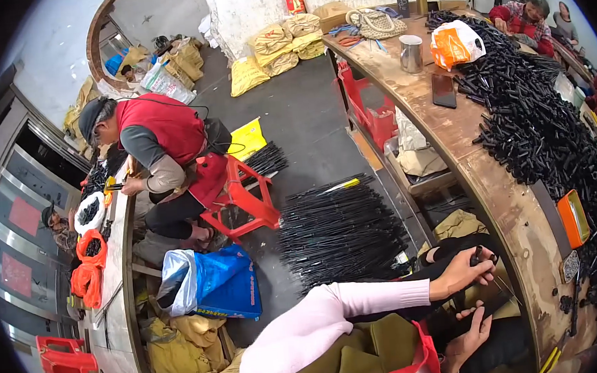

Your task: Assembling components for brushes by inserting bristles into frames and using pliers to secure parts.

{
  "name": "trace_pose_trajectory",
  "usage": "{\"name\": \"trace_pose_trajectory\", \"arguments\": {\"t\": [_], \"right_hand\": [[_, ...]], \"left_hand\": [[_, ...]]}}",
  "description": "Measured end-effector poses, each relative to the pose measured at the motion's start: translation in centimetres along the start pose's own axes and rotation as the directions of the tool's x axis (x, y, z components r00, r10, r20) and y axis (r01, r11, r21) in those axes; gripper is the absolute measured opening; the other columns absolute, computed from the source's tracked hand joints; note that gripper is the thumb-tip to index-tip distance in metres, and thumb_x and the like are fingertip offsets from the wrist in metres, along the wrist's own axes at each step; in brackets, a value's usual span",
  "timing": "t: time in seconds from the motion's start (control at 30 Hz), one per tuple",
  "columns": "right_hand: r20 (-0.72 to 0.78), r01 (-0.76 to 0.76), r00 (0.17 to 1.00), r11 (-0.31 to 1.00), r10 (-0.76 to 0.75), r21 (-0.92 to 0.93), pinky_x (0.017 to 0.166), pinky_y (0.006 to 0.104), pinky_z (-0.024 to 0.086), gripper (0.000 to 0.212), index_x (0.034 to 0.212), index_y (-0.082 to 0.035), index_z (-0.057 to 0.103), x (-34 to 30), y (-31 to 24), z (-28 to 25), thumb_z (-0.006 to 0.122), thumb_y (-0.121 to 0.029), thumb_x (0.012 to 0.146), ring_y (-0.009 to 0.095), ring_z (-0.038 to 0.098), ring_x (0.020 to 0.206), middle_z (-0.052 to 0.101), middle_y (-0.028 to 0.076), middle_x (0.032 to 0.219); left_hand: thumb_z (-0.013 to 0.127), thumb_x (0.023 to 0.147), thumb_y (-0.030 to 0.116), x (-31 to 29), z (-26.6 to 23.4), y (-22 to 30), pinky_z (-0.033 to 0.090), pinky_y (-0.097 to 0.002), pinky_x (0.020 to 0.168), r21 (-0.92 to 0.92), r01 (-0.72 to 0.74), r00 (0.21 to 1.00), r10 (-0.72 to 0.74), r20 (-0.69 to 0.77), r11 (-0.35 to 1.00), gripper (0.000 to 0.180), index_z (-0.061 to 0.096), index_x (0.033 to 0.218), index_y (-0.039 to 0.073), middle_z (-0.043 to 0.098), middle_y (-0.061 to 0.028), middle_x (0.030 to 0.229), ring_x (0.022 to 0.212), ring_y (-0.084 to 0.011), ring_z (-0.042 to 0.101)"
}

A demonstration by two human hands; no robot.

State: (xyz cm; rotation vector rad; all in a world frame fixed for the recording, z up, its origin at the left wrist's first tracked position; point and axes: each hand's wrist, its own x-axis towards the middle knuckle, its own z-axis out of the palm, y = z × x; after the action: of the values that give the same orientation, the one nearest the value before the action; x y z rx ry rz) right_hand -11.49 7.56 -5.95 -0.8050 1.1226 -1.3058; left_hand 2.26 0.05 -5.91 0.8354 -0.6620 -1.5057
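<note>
My left hand (464,272), at the end of a light pink sleeve, is closed around a short black tube (477,254) whose end sticks up between the fingers. Just below it is my right hand (467,340), its fingers apart and partly bent over a dark area beside the bench edge; I make out nothing held in it. Both hands are over my lap, left of the curved wooden bench (483,165). A large heap of short black tubes (538,118) covers the bench's far side.
An orange box (574,218), a phone (444,91), a metal cup (411,54) and a plastic bag (457,43) stand on the bench. Bundled black rods (340,229) lie on the floor. Beyond them, a person in a red vest (160,127) sits on a red stool (243,201).
</note>
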Motion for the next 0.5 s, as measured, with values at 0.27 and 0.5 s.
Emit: {"name": "trace_pose_trajectory", "arguments": {"t": [0.27,0.5], "right_hand": [[-0.024,-0.03,0.999,1.0,0.03,0.009,0.067,0.0237,0.045,0.027,0.116,0.001,0.057,1.2,0.4,-0.7,0.057,-0.022,0.1,0.009,0.053,0.071,0.057,0.002,0.078],[-0.055,-0.081,0.995,0.996,0.083,0.049,0.066,0.024,0.044,0.028,0.116,0.0,0.058,1.4,1.0,-0.8,0.059,-0.022,0.099,0.009,0.053,0.071,0.057,0.002,0.078]], "left_hand": [[0.062,0.095,0.009,1.4,-0.1,-0.8,0.059,-0.0279,0.069,-0.011,-0.004,0.999,0.003,-0.039,1.0,0.025,0.053,0.116,-0.002,0.061,-0.009,0.099,0.084,-0.0178,0.068],[0.062,0.093,0.006,0.9,-0.3,-1.1,0.06,-0.0277,0.065,-0.061,-0.026,0.994,0.019,-0.107,0.998,0.027,0.051,0.115,-0.004,0.059,-0.008,0.095,0.079,-0.0168,0.067]]}}
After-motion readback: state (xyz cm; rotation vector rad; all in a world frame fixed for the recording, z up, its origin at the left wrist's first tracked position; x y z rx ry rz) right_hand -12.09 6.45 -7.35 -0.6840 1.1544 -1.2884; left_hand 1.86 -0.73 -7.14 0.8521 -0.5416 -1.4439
